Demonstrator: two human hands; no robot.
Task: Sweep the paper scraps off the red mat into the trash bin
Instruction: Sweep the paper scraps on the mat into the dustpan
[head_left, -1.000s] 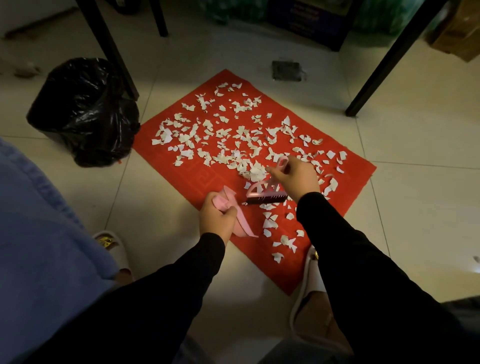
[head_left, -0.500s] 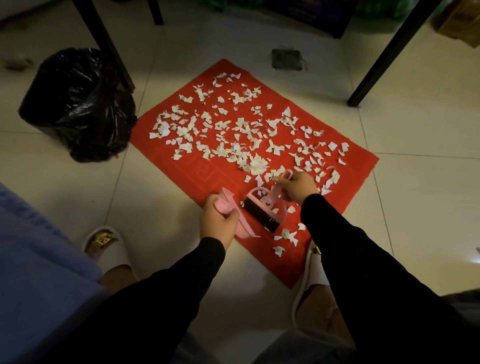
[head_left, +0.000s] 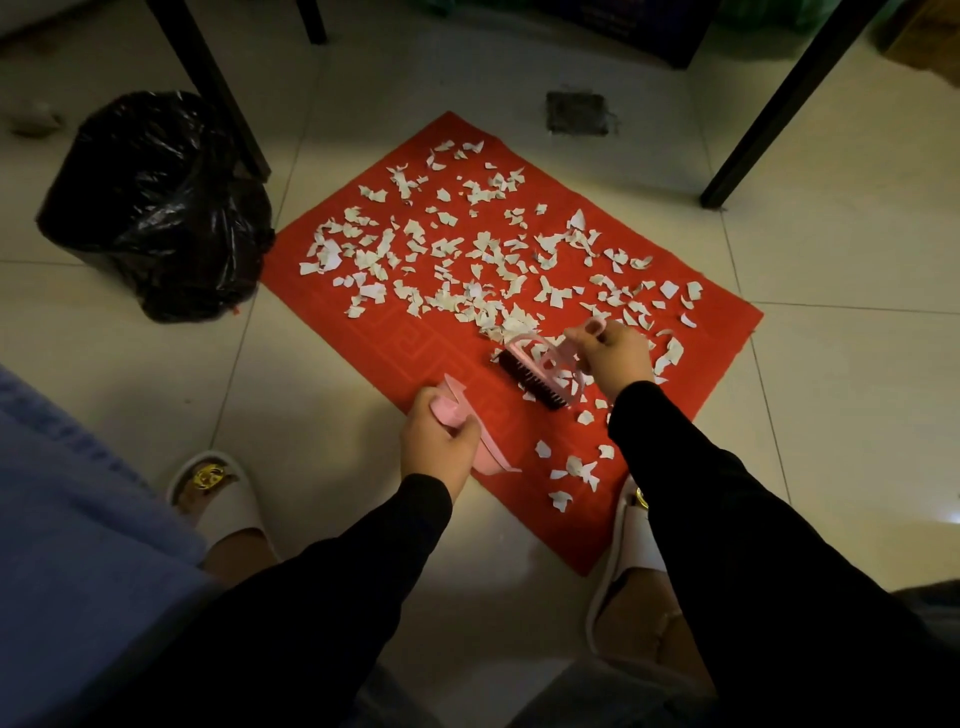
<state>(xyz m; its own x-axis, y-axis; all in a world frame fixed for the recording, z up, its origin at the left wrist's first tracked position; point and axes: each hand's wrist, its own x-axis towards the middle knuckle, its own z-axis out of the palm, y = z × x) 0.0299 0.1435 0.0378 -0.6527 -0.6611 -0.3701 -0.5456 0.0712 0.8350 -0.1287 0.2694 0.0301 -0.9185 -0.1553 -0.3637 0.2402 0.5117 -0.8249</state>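
A red mat (head_left: 415, 343) lies on the tiled floor, strewn with many white paper scraps (head_left: 467, 260). My right hand (head_left: 615, 356) grips the handle of a small pink brush (head_left: 535, 376) with dark bristles, held over the mat's near middle beside a little heap of scraps. My left hand (head_left: 439, 447) holds a pink dustpan (head_left: 485, 452) at the mat's near left edge, a short way from the brush. A few scraps (head_left: 576, 470) lie near the mat's front corner. The trash bin (head_left: 156, 202), lined with a black bag, stands left of the mat.
Two black table legs (head_left: 218, 88) (head_left: 789, 98) slant down behind the bin and at the far right. A floor drain (head_left: 576, 111) sits beyond the mat. My feet in white slippers (head_left: 218, 499) (head_left: 631, 551) flank the mat's near corner. Blue cloth fills the lower left.
My right hand has swung the brush from beside the dustpan back up and right toward the scrap heap. The left hand and dustpan stayed nearly in place.
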